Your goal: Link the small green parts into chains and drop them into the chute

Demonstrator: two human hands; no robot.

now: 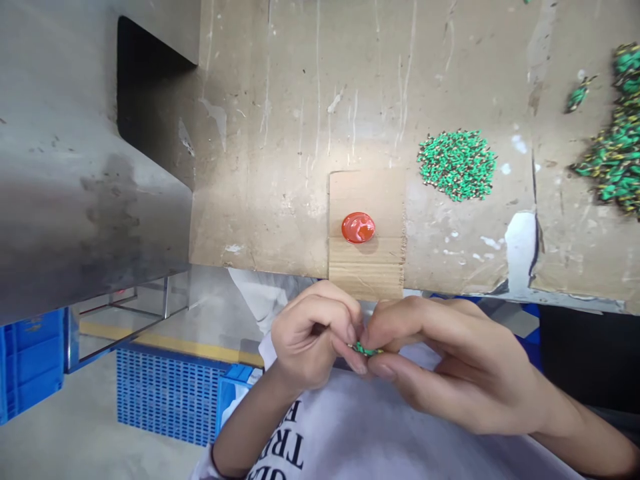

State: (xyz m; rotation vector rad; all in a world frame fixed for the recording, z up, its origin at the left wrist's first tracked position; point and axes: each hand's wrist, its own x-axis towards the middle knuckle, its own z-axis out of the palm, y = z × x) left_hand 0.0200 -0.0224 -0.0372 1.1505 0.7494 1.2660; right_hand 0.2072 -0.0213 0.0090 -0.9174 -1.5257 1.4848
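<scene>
My left hand (315, 337) and my right hand (455, 360) meet in front of my chest, just off the table's near edge. Between their fingertips is a small green piece (367, 349) with a bit of yellow at its end, gripped from both sides. My fingers cover much of it, so its exact kind does not show. Beyond the hands, a glossy red oval dish (358, 228) rests on a cardboard sheet (367, 267); a clear liquid or shine shows inside it. To its right lies a heap of tiny green pieces with brownish ends (457, 165).
At the far right is a pile of larger green, yellow and dark pieces (620, 140), with a single one (579, 95) apart from it. A metal panel (95, 167) stands on the left of the cardboard-covered table (260, 200). Blue crates (167, 393) sit on the floor below.
</scene>
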